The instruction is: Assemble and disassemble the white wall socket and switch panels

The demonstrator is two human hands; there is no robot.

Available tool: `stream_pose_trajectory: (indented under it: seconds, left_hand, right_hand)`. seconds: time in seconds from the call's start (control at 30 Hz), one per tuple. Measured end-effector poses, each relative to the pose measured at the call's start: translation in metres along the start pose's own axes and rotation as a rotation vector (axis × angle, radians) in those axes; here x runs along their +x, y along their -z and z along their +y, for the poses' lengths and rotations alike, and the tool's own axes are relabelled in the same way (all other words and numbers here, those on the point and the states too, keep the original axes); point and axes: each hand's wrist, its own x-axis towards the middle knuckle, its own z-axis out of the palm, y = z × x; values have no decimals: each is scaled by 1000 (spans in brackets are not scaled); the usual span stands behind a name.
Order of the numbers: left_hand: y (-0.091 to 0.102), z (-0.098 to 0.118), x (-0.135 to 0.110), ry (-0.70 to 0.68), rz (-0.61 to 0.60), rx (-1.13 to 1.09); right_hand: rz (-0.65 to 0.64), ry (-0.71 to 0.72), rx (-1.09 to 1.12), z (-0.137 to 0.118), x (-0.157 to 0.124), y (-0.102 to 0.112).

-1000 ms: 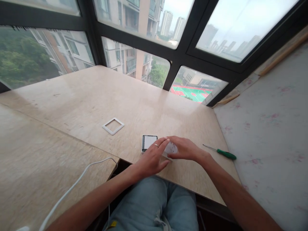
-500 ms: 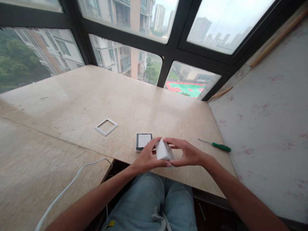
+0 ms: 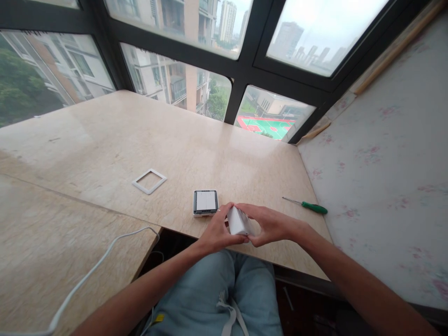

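Observation:
Both my hands grip a small white plastic part (image 3: pixel 238 221), tilted on edge just above the front of the beige stone counter (image 3: pixel 147 140). My left hand (image 3: pixel 215 231) pinches its left side and my right hand (image 3: pixel 268 224) holds its right side, fingers curled round it. Just left of my hands a wall switch module (image 3: pixel 206 202) with white rocker keys lies flat on the counter. Farther left lies a white square frame (image 3: pixel 149 181).
A green-handled screwdriver (image 3: pixel 308 206) lies on the counter to the right, near the pale flowered surface (image 3: pixel 378 177). A white cable (image 3: pixel 91 275) runs across the lower counter at the left. Large black-framed windows (image 3: pixel 241 70) stand behind. My knees in jeans (image 3: pixel 217 289) are below.
My hands have lifted the white part from lying flat on the counter and turned it on edge, drawing it a little toward me. The camera view has shifted slightly.

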Motion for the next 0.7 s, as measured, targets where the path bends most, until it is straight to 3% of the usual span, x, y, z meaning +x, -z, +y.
stream_pose_trajectory:
  seconds: [0.13, 0.3, 0.47, 0.7]
  left_hand:
    - [-19, -6, 6, -65, 85, 82]
    - [-35, -1, 11, -115, 142, 210]
    - [-42, 5, 11, -165, 168, 308]
    - [-42, -3, 12, -178, 166, 302]
  right_hand:
    - [-20, -51, -154, -6, -11, -3]
    - [21, -25, -311, 4, -23, -22]
    - [95, 6, -351, 18, -30, -41]
    - [121, 13, -348, 18, -29, -49]
